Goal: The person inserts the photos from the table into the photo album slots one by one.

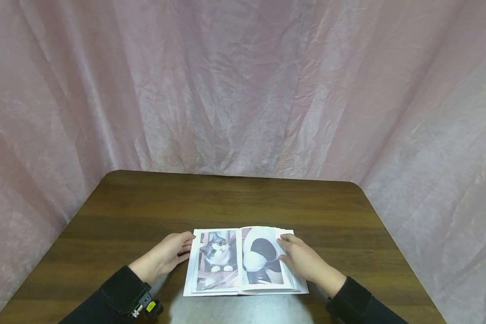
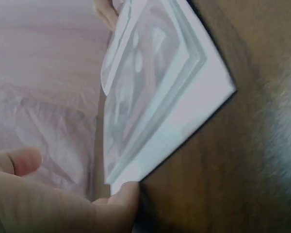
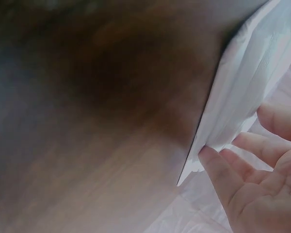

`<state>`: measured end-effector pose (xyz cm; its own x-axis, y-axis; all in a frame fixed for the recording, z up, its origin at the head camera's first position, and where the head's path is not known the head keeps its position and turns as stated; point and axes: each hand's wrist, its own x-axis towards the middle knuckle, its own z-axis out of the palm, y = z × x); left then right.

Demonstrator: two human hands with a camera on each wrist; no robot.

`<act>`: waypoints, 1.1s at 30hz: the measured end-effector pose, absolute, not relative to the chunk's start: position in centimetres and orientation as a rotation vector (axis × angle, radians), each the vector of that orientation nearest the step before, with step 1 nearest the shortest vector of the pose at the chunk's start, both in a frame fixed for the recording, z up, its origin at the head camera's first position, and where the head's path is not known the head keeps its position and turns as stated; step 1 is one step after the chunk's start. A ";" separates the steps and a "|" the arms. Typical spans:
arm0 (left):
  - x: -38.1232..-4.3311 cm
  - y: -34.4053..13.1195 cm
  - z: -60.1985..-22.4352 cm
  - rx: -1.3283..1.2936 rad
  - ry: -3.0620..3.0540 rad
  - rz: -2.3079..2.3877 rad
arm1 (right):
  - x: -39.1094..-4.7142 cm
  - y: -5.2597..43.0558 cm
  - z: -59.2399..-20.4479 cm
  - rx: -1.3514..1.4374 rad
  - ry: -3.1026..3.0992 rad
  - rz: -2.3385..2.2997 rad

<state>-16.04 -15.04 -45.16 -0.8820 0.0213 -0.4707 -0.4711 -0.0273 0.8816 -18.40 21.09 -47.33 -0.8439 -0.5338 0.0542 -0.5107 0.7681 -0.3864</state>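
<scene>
An open photo album (image 1: 240, 288) lies on the table, with a cat photo (image 1: 217, 258) on its left page. The right page carries a photo of a rounded white-and-black shape (image 1: 263, 254). My left hand (image 1: 168, 254) is at the album's left edge, its fingertips touching the cover border; in the left wrist view the thumb (image 2: 26, 161) stands away from it. At the right edge, my right hand (image 1: 305, 261) has its fingertips against the stacked pages and cover. Those fingers (image 3: 223, 177) look spread and fairly straight in the right wrist view.
The brown wooden table (image 1: 227, 198) has rounded far corners. Pink crushed-fabric curtains (image 1: 243, 90) hang behind it and along both sides. A small device with a yellow patch (image 1: 150, 306) is strapped at the left wrist, over a dark sleeve (image 1: 113, 297).
</scene>
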 end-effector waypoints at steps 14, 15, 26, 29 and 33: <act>-15.5 -12.8 -44.8 -0.220 2.488 1.690 | -18.1 20.8 -46.6 -0.807 2.870 -0.600; -15.5 -12.5 -44.5 -0.191 2.530 1.668 | -18.2 20.8 -46.6 -0.799 2.869 -0.600; -14.7 -8.7 -41.5 0.145 2.730 1.659 | -18.4 20.6 -46.6 -0.762 2.853 -0.605; -13.7 -7.4 -41.0 0.230 2.739 1.617 | -18.5 20.6 -46.6 -0.755 2.840 -0.623; -12.2 -5.5 -40.5 0.378 2.707 1.532 | -18.7 20.8 -46.5 -0.744 2.839 -0.654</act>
<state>-12.18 -5.55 -40.51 -0.9709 0.2126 0.1101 0.2039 0.4929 0.8459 -18.68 20.76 -46.49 -0.8690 -0.4944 -0.0200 -0.4358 0.7838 -0.4424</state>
